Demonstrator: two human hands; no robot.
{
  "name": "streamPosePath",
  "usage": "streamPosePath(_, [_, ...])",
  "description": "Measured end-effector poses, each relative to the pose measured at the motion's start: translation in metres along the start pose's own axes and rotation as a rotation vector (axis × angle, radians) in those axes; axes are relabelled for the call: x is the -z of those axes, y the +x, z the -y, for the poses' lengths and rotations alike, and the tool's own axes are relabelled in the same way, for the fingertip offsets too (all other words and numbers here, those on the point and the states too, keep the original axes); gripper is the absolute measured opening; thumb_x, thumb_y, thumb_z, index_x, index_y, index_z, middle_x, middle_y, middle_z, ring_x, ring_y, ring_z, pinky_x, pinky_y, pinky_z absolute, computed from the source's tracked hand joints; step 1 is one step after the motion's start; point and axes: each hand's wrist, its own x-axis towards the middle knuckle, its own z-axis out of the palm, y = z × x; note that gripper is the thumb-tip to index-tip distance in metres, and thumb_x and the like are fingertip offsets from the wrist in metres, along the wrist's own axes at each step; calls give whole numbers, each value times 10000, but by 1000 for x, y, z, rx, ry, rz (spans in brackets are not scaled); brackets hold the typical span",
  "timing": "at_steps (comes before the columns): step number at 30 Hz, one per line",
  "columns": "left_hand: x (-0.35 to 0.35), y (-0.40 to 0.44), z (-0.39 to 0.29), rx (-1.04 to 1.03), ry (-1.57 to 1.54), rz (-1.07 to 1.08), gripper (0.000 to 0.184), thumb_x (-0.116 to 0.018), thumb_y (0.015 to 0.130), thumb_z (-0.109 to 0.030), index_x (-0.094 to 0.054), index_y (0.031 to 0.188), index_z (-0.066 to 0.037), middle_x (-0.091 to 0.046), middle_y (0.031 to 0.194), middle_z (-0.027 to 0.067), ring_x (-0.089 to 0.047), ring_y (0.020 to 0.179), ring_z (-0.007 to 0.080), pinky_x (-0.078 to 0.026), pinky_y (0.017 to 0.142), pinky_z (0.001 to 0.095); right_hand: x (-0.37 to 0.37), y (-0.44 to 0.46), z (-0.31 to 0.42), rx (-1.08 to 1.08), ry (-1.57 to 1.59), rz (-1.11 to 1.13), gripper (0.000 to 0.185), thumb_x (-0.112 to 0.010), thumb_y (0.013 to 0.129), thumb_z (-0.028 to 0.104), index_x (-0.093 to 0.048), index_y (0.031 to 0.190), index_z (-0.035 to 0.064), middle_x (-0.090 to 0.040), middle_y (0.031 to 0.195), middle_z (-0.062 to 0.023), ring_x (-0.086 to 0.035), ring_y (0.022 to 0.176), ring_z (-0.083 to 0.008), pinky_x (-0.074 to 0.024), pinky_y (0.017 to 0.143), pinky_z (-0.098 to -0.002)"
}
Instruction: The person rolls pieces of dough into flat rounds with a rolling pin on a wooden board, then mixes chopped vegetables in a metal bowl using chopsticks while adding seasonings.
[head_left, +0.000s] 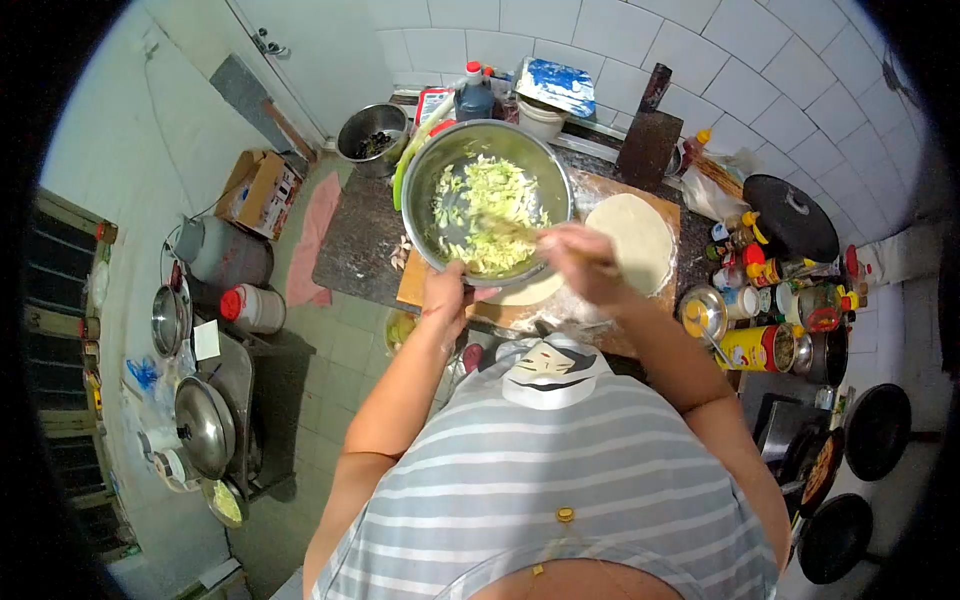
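Note:
A large steel mixing bowl [411,215] holds chopped pale-green vegetable [490,195]. It is tilted toward me above the wooden board [410,288]. My left hand [446,293] grips the bowl's near-left rim. Over the bowl's right edge, my right hand [583,262] is closed round a wooden stirring utensil [505,229]. Its end lies in the vegetable; blur hides whether it is chopsticks or a spoon. To the right, a rolled-out dough sheet [630,240] lies on the floured board. Another dough sheet [528,291] shows partly under the bowl.
Garlic cloves [401,252] lie left of the board. A smaller steel bowl [373,140] stands behind, beside a green onion [410,160]. A cleaver [650,140] leans at the back wall. Jars and bottles [765,270] crowd the right. Pans [835,538] are at lower right.

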Motion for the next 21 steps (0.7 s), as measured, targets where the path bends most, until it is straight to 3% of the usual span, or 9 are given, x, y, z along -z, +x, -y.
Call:
streamPosePath(1, [-2, -6, -7, 12, 13, 9, 410, -378, 857, -50, -312, 1244, 68, -532, 1073, 239, -637, 807, 312, -602, 566, 348, 10, 9, -10, 197, -112, -165, 185, -525, 860, 112, -643, 927, -13, -642, 807, -155, -619, 644, -224, -538, 576, -266])
streamPosePath(2, [-3, -10, -13, 25, 25, 18, 411, -376, 867, -66, -304, 1253, 54, -528, 1079, 237, -632, 814, 322, -602, 570, 353, 22, 5, -12, -16, 3, -205, 178, -514, 865, 104, -632, 892, -26, -645, 839, -169, -626, 664, -212, -544, 589, -281])
streamPosePath(5, [-3, -11, -11, 47, 1, 57, 403, -378, 865, -71, -316, 1238, 68, -531, 1071, 234, -632, 812, 328, -602, 573, 351, 24, 12, -10, 171, -266, -272, 184, -514, 868, 102, -621, 900, -44, -639, 858, -178, -626, 694, -199, -543, 592, -269])
streamPosePath(6, [-1, -5, -6, 72, 1, 49, 390, -376, 862, -63, -338, 1219, 91, -547, 1057, 230, -639, 808, 312, -601, 576, 342, 19, 5, -4, -22, -184, -100, 199, -514, 867, 88, -614, 957, -59, -634, 880, -170, -623, 765, -200, -537, 661, -283])
streamPosePath(7, [-2, 0, -3, 94, 2, 39, 379, -374, 860, -55, -361, 1199, 114, -563, 1042, 226, -646, 804, 295, -600, 578, 333, 17, 0, 3, 56, -164, -20, 168, -511, 873, 80, -624, 948, -20, -626, 876, -150, -616, 805, -205, -534, 688, -291])
streamPosePath(12, [-1, -5, -10, 29, 44, 42, 448, -392, 836, -44, -285, 1265, 32, -518, 1078, 229, -631, 793, 339, -601, 535, 343, 20, -19, 35, 42, 113, 80, 94, -546, 865, 67, -624, 901, 28, -629, 870, -135, -621, 780, -214, -526, 656, -288])
streamPosePath(15, [-3, -10, -15, 13, 86, 30, 471, -396, 826, -33, -273, 1277, 26, -523, 1076, 223, -637, 759, 329, -598, 516, 335, 33, -9, -18, 103, -2, 19, 82, -565, 844, 50, -631, 886, 26, -633, 875, -134, -624, 786, -214, -516, 683, -312])
streamPosePath(18, [-9, -17, -16, 4, 110, 17, 454, -394, 836, -41, -284, 1272, 21, -531, 1071, 219, -644, 719, 315, -591, 488, 333, 45, -8, -4, -304, 187, -326, 65, -554, 844, 48, -615, 835, 26, -630, 867, -117, -627, 781, -214, -523, 681, -322])
streamPosePath(21, [-5, -4, 0, 41, 64, 33, 414, -384, 848, -54, -323, 1249, 27, -543, 1056, 214, -643, 736, 307, -588, 493, 324, 23, -29, -16, 56, -313, -242, 113, -531, 863, 94, -625, 850, 33, -634, 873, -108, -627, 767, -223, -526, 672, -327])
